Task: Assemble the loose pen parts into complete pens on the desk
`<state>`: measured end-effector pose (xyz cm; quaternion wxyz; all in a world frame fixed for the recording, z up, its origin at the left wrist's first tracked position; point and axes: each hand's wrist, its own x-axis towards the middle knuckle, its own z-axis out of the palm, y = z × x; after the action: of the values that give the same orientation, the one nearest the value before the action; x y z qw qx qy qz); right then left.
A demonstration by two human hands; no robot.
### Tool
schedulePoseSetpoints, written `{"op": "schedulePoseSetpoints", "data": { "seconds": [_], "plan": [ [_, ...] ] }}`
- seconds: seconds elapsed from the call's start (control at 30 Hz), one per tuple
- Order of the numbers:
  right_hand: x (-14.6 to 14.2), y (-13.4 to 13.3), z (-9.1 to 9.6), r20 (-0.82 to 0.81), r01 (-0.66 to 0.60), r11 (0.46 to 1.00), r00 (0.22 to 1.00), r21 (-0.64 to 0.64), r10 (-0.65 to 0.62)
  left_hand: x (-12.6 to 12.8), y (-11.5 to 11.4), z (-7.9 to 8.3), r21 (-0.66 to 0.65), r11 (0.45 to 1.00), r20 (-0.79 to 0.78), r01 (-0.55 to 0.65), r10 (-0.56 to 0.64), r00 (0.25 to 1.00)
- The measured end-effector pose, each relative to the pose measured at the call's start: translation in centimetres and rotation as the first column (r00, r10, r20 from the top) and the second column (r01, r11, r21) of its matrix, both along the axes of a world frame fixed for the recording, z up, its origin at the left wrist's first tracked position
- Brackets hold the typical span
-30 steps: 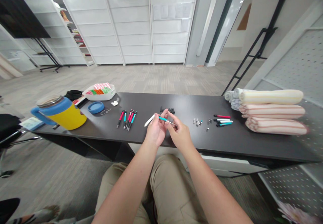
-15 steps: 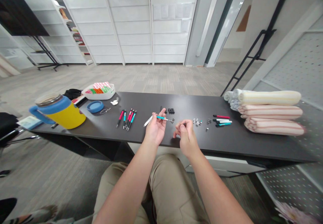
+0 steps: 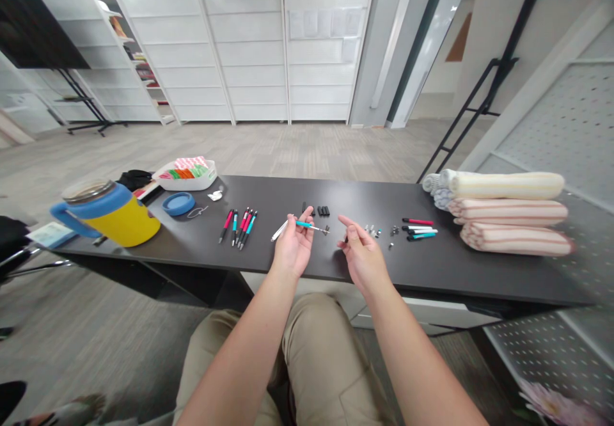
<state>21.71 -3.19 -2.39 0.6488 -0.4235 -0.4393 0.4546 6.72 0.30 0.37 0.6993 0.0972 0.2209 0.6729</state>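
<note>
My left hand (image 3: 291, 252) is turned palm up, holding a teal pen (image 3: 304, 224) across its fingers. A thin refill tip sticks out of the pen's right end. Just to the right, my right hand (image 3: 365, 254) pinches a small dark piece (image 3: 346, 240) between thumb and fingers; its shape is mostly hidden. Thin white sticks (image 3: 278, 231) show beside my left hand. Behind the hands lie several short black grips (image 3: 323, 211). Small silvery parts (image 3: 372, 230) are scattered to the right of my right hand.
Assembled red and teal pens (image 3: 244, 226) lie on the left of the dark table (image 3: 268, 189), pen barrels (image 3: 419, 229) on the right. Farther out are a yellow-blue mug (image 3: 125, 221), a blue lid (image 3: 178, 203), a white basket (image 3: 212, 178) and rolled towels (image 3: 511, 208).
My right hand has turned and its index finger has lifted and extended, with the dark piece still pinched. My left hand stays nearly in place with the teal pen.
</note>
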Motion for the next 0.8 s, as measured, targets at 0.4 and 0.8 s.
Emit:
{"op": "schedulePoseSetpoints", "data": {
  "seconds": [0.4, 0.8],
  "plan": [
    [-0.4, -1.0, -0.2, 0.043, 0.123, 0.990, 0.991, 0.065, -0.125, 0.3, 0.1, -0.3, 0.045, 0.991, -0.057, -0.127, 0.130, 0.990],
    [-0.3, -1.5, 0.5, 0.181, 0.149, 0.984, 0.970, 0.092, -0.164, 0.4, 0.0, -0.3, 0.062, 0.989, -0.077, -0.137, 0.142, 0.987]
  ]
}}
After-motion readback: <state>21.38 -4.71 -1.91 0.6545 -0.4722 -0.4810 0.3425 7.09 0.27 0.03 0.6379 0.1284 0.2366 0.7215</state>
